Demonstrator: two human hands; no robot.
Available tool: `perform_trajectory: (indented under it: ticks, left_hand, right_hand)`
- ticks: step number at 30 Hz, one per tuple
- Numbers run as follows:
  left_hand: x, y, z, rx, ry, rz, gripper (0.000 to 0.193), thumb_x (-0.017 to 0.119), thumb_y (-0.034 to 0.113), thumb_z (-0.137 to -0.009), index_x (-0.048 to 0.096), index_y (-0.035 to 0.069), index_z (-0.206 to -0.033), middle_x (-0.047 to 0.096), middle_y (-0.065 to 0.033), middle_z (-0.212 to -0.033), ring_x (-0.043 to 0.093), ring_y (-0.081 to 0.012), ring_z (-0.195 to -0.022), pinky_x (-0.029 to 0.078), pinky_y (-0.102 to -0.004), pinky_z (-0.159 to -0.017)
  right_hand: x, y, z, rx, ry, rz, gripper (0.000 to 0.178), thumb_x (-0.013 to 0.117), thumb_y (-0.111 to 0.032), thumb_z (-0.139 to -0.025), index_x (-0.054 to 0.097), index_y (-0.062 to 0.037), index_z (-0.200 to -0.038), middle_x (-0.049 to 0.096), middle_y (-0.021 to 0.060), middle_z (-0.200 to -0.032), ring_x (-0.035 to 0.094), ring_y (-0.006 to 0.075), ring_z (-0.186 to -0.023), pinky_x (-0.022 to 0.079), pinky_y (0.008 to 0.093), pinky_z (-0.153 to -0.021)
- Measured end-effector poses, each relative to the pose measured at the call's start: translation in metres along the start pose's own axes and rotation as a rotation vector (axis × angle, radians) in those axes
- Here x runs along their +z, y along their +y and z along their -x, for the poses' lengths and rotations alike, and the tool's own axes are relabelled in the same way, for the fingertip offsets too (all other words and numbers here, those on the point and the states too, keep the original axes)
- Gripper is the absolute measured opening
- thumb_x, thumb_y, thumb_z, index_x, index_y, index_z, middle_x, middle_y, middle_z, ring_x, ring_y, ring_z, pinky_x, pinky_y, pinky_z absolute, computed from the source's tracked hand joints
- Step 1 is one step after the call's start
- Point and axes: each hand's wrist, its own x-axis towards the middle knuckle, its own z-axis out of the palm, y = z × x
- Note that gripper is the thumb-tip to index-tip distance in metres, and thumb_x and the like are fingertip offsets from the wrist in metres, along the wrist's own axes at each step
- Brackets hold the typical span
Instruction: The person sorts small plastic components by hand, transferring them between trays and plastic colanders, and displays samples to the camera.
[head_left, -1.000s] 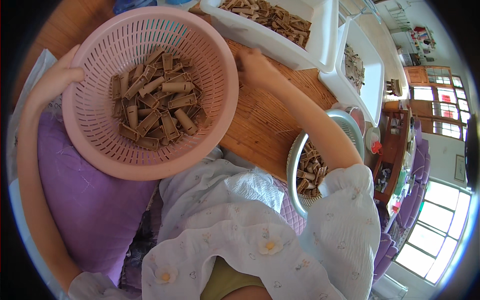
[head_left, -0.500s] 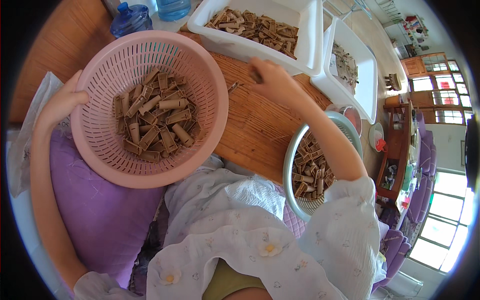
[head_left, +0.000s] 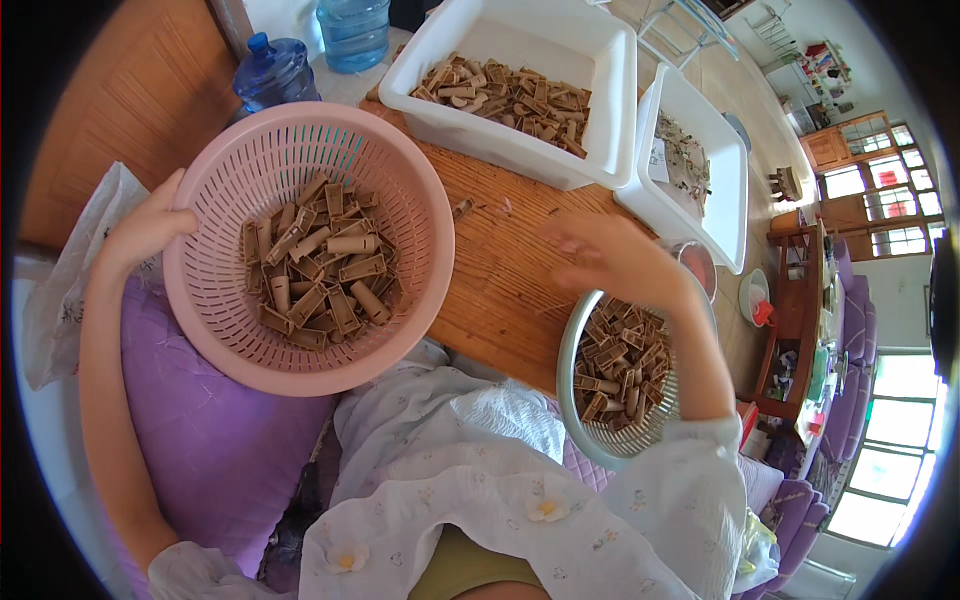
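Note:
My left hand (head_left: 150, 225) is closed on the left rim of a pink plastic colander (head_left: 425, 300), thumb over the edge. Inside the colander lies a heap of small tan-brown moulded pieces (head_left: 325, 260), some shaped like half tubes and some like little troughs. My right hand (head_left: 620, 255) is above the wooden table, just past the far rim of a grey-green colander (head_left: 568, 360). Motion smears its fingers, and whether anything is between them is unclear. More of the same brown pieces (head_left: 625, 360) fill the grey-green colander, partly hidden by my right forearm.
A white tub (head_left: 510, 155) of brown pieces stands at the table's far side. Right of it is another white tub (head_left: 728, 215) with thin scraps. Blue water bottles (head_left: 275, 75) stand behind the pink colander. A small brown bit (head_left: 462, 208) lies on the wooden table (head_left: 490, 290).
My right hand has moved right and nearer, from beside the far white tub to the grey-green colander. My left hand still grips the pink colander. The whole view has shifted slightly.

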Motion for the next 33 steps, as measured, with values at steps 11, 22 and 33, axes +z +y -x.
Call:
perform_trajectory:
  ticks: [11, 22, 33]
  left_hand:
    - [0.005, 0.014, -0.001, -0.005, -0.013, 0.003, 0.05, 0.05, 0.003, -0.064, 0.041, -0.004, -0.113, 0.053, -0.0116, -0.101, 0.05, -0.0169, -0.094, 0.038, -0.0254, -0.084]
    - [-0.001, 0.026, 0.005, -0.133, 0.003, -0.182, 0.05, 0.054, 0.012, -0.065, 0.039, -0.003, -0.11, 0.055, -0.0222, -0.097, 0.057, -0.0272, -0.091, 0.043, -0.0316, -0.077]
    - [0.002, 0.035, 0.005, -0.132, 0.054, -0.267, 0.041, 0.053, 0.014, -0.067, 0.04, -0.002, -0.103, 0.055, -0.0261, -0.093, 0.055, -0.0365, -0.089, 0.042, -0.0375, -0.076]
  right_hand:
    - [0.049, 0.054, -0.131, -0.167, -0.031, 0.715, 0.017, 0.058, -0.017, -0.075, 0.057, -0.0053, -0.087, 0.06, 0.012, -0.077, 0.06, 0.0296, -0.077, 0.049, 0.0386, -0.066]
    - [-0.089, -0.016, 0.0, 0.145, -0.316, 0.084, 0.044, 0.066, -0.034, -0.068, 0.06, -0.0069, -0.101, 0.059, 0.0091, -0.107, 0.059, 0.0217, -0.085, 0.047, 0.0325, -0.075]
    - [-0.045, 0.064, -0.286, 0.285, 0.018, 0.524, 0.112, 0.076, -0.045, -0.048, 0.012, -0.0225, -0.137, 0.008, 0.0302, -0.137, 0.012, 0.0503, -0.125, 0.019, 0.0573, -0.099]
